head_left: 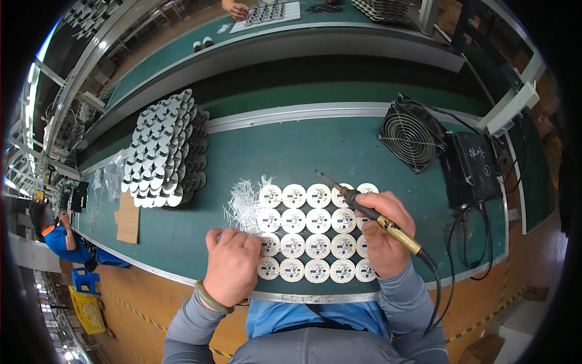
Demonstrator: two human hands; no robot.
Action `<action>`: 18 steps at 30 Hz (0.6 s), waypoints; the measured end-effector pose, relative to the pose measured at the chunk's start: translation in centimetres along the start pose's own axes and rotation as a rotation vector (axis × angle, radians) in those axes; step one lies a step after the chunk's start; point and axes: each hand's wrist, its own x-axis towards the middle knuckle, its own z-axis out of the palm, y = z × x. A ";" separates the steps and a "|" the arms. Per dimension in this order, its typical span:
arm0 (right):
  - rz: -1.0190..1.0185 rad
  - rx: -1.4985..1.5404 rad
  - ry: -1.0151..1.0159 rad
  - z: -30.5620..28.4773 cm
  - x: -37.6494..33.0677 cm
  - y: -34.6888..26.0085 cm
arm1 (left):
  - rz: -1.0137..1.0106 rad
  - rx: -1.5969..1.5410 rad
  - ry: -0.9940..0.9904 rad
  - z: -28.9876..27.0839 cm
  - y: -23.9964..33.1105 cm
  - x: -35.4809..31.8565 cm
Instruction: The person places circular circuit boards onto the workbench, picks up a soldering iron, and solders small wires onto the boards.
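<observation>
We observe the right hand [388, 239] closed around a soldering iron [397, 232], its barrel slanting up and to the left. The tip shows against the green surface [291, 145], just beyond the far row of round white boards [318, 221]; from this angle we cannot judge its height. A black cord leads off the handle's rear end.

The boards lie flat on the surface in a close grid, four rows of five, each carrying small dark parts; the right hand partly covers the rightmost column. At the grid's left edge we note the left hand [231, 262], fingers curled downward, fingertips by the leftmost boards. We cannot tell whether it grips anything. A bangle [212, 298] circles that wrist.

Just beyond the left hand, a loose heap of thin white wires [241, 205]. Farther left we record a tall stack of silvery discs [159, 151] and a piece of cardboard [127, 219]. To the right stand a black fan [413, 136], tilted, and a black box [471, 170] beside it. Across the way, a co-worker's hand [238, 11] is by a white tray [290, 12].
</observation>
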 end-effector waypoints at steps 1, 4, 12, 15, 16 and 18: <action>0.088 0.100 -0.020 0.3 -0.7 0.2 | -0.003 0.006 0.000 -0.3 -0.4 -0.3; 0.122 0.066 -0.103 0.7 -0.8 -0.2 | -0.026 -0.105 0.077 -1.0 -1.5 -1.0; -0.030 -0.389 -0.475 -0.1 -2.5 -0.3 | -0.403 -1.465 0.180 -0.2 -0.1 -1.2; -0.103 -0.465 -0.463 -1.2 -2.2 -0.7 | -0.420 -1.877 0.137 0.5 1.7 0.4; -0.113 -0.479 -0.459 -1.2 -2.0 -1.0 | -0.455 -2.039 0.079 0.6 2.3 1.1; -0.036 -0.308 -0.381 -1.0 -1.7 -1.8 | -0.370 -2.141 0.070 1.9 3.6 2.0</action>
